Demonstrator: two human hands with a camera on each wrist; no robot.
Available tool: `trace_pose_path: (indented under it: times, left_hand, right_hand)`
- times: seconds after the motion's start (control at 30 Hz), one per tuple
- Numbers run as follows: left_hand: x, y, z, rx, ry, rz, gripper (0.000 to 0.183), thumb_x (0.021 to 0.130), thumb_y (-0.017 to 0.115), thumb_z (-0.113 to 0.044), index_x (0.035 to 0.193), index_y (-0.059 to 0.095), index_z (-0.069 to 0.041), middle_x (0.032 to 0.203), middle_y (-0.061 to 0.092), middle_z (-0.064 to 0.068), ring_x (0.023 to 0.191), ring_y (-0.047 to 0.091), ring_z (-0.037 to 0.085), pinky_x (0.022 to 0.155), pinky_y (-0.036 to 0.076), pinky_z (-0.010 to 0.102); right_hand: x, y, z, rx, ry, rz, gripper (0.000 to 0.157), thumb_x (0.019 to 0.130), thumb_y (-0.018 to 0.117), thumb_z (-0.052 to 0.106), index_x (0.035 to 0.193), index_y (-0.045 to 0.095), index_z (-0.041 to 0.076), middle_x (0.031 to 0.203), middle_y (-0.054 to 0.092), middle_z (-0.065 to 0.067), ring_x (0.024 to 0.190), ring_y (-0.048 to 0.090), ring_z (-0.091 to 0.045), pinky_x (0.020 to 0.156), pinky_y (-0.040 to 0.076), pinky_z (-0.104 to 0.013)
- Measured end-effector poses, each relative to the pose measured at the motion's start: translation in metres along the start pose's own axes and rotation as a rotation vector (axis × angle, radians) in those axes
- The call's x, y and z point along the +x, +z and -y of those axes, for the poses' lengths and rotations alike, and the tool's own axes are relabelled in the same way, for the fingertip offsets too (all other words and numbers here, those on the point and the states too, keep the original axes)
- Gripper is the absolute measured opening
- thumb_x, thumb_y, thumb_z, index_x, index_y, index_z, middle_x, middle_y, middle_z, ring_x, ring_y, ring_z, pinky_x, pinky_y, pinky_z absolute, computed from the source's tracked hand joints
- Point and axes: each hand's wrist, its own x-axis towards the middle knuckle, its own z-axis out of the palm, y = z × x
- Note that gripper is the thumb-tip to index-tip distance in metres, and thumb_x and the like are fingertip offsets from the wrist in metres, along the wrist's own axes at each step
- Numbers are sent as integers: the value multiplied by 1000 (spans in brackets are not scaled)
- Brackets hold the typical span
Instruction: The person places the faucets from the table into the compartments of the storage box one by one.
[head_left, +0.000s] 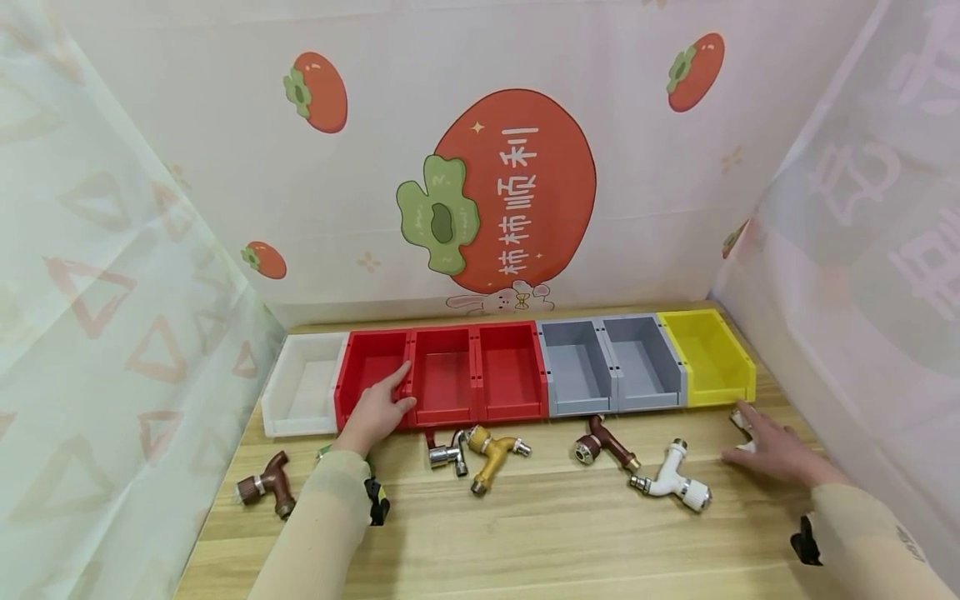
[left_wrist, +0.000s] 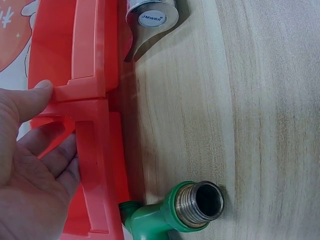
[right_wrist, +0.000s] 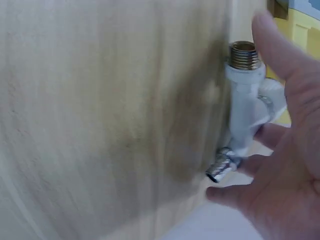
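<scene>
White tap (right_wrist: 243,107) lies just in front of the yellow bin (head_left: 720,396), at the counter (head_left: 540,533), on the palm side of our right grip (head_left: 780,454), much the nearer hand. In the right wrist view its long axis runs from beside our thumb down toward our fingers, which are spread and unclenched; whether they touch it we cannot tell. Our left grip (head_left: 378,408) reaches loosely extended fingers over a red bin (head_left: 375,354). We see a white body, threaded brass-coloured mouth and chrome-like lower end.

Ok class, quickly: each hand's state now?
Left hand: open, touching a red rectangular plastic bin.
Right hand: open around a white, branched, metal-ended tap, not gripping.
</scene>
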Motion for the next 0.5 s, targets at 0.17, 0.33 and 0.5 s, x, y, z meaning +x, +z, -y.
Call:
trace_pose_path:
  times: [0.17,0.33,0.5]
  left_hand:
    - [0,-1,0,-7,2,-2,75,99,68,-23,163,29,-28,155,46,19,125,50,36,100,51,52]
    - [1,0,1,-5,-4,-5,74,99,68,-23,163,30,-28,144,56,17,110,53,31,87,52,43]
    - [1,1,1,-5,-4,-5,75,99,69,-24,163,30,-29,146,55,17,111,53,30,86,52,40]
  right_hand:
    - [0,2,-2,2,-57,-33,106,86,81,39,154,21,-16,145,34,-47,122,43,-68,100,37,-76]
    - [-2,-1,-3,-25,-114,-36,105,79,87,37,154,30,-10,137,47,-45,116,54,-62,96,44,-72]
    - [-7,-4,-4,-107,-150,-78,106,75,89,35,159,31,7,134,53,-42,118,46,-68,92,40,-79]
